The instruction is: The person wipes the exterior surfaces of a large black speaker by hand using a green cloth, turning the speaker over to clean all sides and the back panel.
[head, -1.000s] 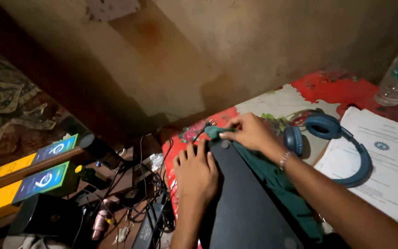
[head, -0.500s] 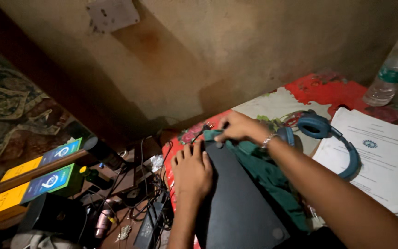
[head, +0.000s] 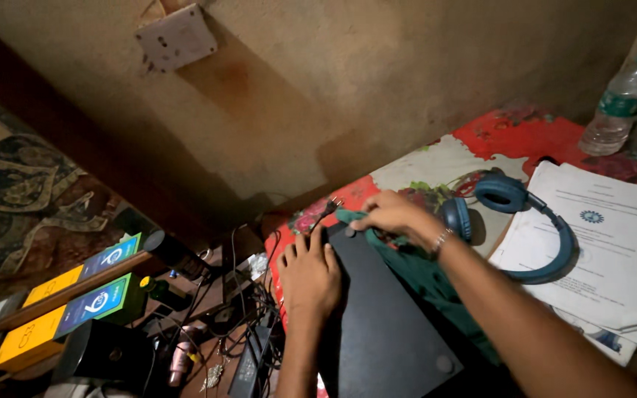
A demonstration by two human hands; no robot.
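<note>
The fingers of the right hand (head: 391, 216) are pinched together on the bunched end of a dark green cloth (head: 422, 274), right at the far corner of a flat black slab-like device with round rubber feet (head: 385, 324). The left hand (head: 310, 274) lies flat and open, fingers spread loosely, palm pressing the near-left edge of that black device; it grips nothing. Compared with a moment ago the right hand has slid a little nearer and lower along the corner, its wrist with the thin metal bracelet (head: 441, 240) now sitting closer to the cloth, while the left hand has hardly shifted. The cloth still trails along the right side of the device, tucked between it and the forearm.

Just past the fingertips a thin black cable with a small plug end (head: 328, 207) pokes up at the table edge. To the right, blue over-ear headphones (head: 514, 214) lie partly on a stack of white printed papers (head: 613, 250), both on a red and cream flowered tablecloth (head: 510, 136). A clear plastic water bottle with a green cap (head: 623, 99) stands at the far right and shows more fully than before, as does a pale wall switch plate (head: 176, 36) up on the stained wall. Down to the left, yellow, green and blue cardboard boxes (head: 75, 295) sit beside a tangle of black cords and adapters (head: 237, 324).
</note>
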